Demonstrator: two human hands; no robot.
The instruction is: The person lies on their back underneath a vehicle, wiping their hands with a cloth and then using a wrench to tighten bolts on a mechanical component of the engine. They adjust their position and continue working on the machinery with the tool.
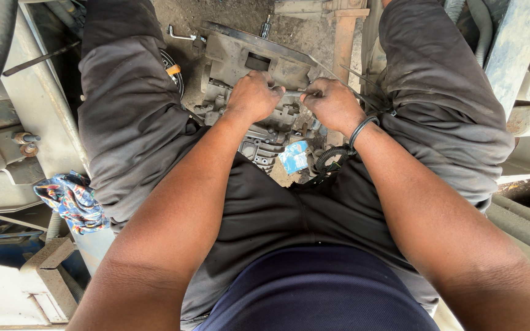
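I sit with my knees apart over a grey metal engine part lying on dirty ground. My left hand is closed in a fist on the upper middle of the part, gripping something I cannot make out. My right hand is closed right beside it, pinching a thin metal rod or tool that slants up to the left across the part. A black band circles my right wrist. What lies under both hands is hidden.
A blue and white scrap and a black ribbed hose lie below the part. A patterned rag sits at left by a grey frame beam. A bent metal key lies at top. Pipes run along the right.
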